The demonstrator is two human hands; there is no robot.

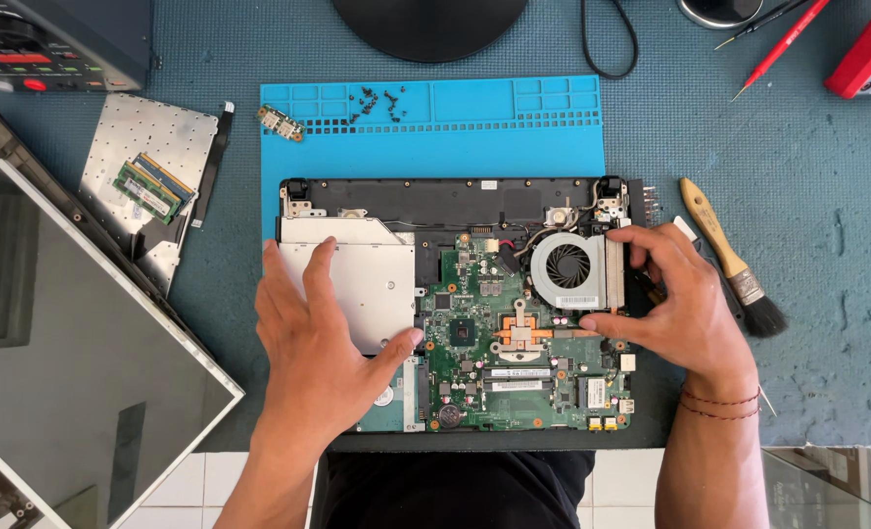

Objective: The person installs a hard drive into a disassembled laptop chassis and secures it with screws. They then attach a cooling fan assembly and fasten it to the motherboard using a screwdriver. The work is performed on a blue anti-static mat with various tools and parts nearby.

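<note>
My left hand (308, 338) lies open and flat on the silver optical drive (352, 279), holding nothing, steadying the opened laptop base (455, 201). My right hand (675, 299) pinches the cooling fan (569, 266) at the board's upper right corner, fingers curled round its edge. Screws look removed, though I can't confirm. Best lifted evenly, minding the fan cable.

Light: bright, even daylight.
Shadows: soft, short, just beneath the fingers (641, 235).
Glare: pale reflection on the screen panel (73, 372), far left of the fingers.
Focus: sharp throughout.
</note>
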